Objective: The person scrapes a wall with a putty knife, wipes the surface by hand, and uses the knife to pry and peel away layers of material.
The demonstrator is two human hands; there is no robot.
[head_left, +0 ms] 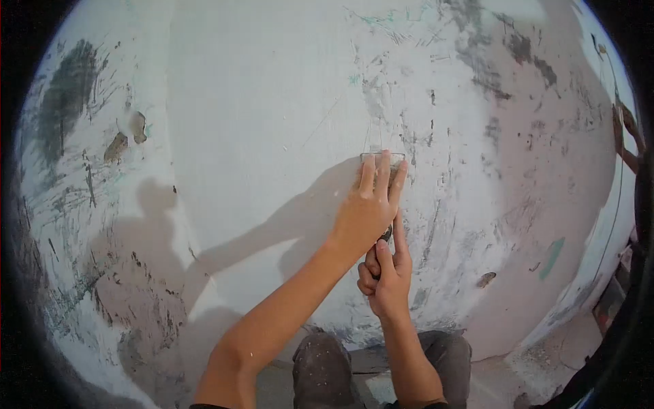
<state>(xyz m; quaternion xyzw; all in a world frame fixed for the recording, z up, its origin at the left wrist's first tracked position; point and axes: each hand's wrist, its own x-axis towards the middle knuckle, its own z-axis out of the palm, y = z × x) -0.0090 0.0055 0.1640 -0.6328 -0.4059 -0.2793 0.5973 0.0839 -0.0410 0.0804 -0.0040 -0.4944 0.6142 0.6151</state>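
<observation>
A putty knife [387, 234] with a dark handle lies against the patchy wall [238, 102], its wide blade edge turned upward. Around the handle my right hand [392, 276] is closed, index finger stretched up along the tool. My left hand [368, 201] rests flat over the blade, fingers spread and pointing up, covering most of the metal. Just the blade's upper edge and corners show past the fingertips. Right of the blade, the wall is rough with grey marks; to its left the surface is smoother and whiter.
Two chipped holes [117, 146] mark the wall at left, and a smaller hole [486, 279] lies low at right. My bent knees [323, 371] are close to the wall's foot. A cable [616, 204] hangs at far right, above cluttered items near the floor.
</observation>
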